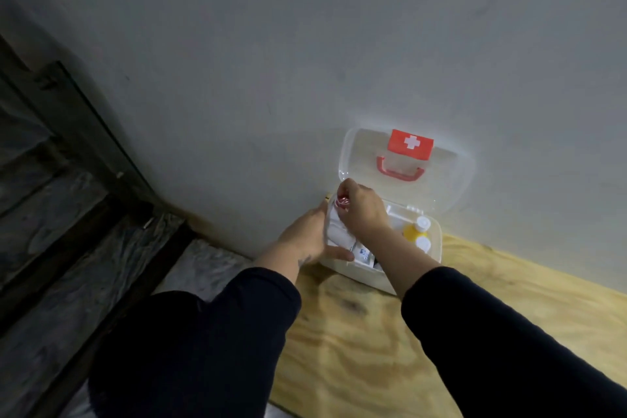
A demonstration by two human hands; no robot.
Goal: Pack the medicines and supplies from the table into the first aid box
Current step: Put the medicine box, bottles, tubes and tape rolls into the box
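The white first aid box (431,249) stands open on the plywood table against the wall. Its clear lid (451,176), with a red cross label and red handle, leans back on the wall. Inside I see two yellow bottles with white caps (418,231), a white roll or pad (337,231) and a small blue-printed packet (362,253). My left hand (307,237) grips the box's left wall, thumb along its front corner. My right hand (364,209) hovers over the box's left part, fingers pinched on a small red, shiny item (342,203).
The plywood table (356,349) runs from the box toward me and to the right. A grey wall (305,61) rises right behind the box. Left of the table lie a dark frame (84,119) and grey floor. My dark sleeves fill the foreground.
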